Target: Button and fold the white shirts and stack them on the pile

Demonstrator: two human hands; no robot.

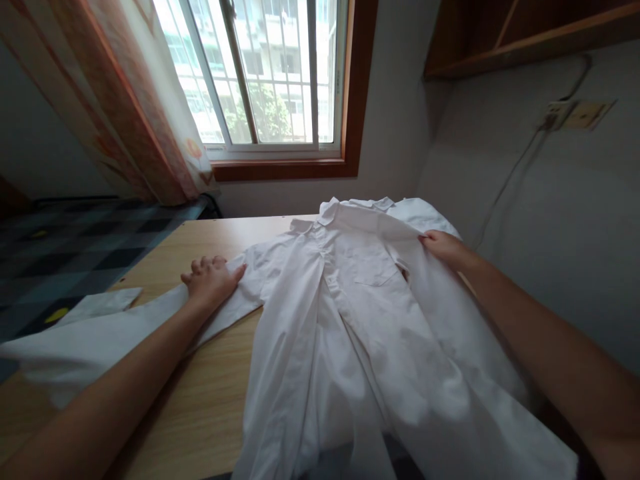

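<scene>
A white button-up shirt (370, 267) lies spread across the wooden table, its collar toward the window and its front hem hanging toward me. A chest pocket shows on its right half. My left hand (211, 279) rests on the sleeve stretched out to the left, fingers and thumb apart. My right hand (443, 248) is closed, pinching the shirt's cloth near the right shoulder. Beneath and behind the shirt, at the back right, is more white cloth (425, 212) with another collar; how much of it lies under the shirt is hidden.
The wooden table (230, 373) has its back edge near the wall below a window (270, 80). A bed with a dark checked cover (110, 233) stands at the left beside a patterned curtain (115, 87). A shelf (540, 47) and a socket with a cord (555, 117) are at the right.
</scene>
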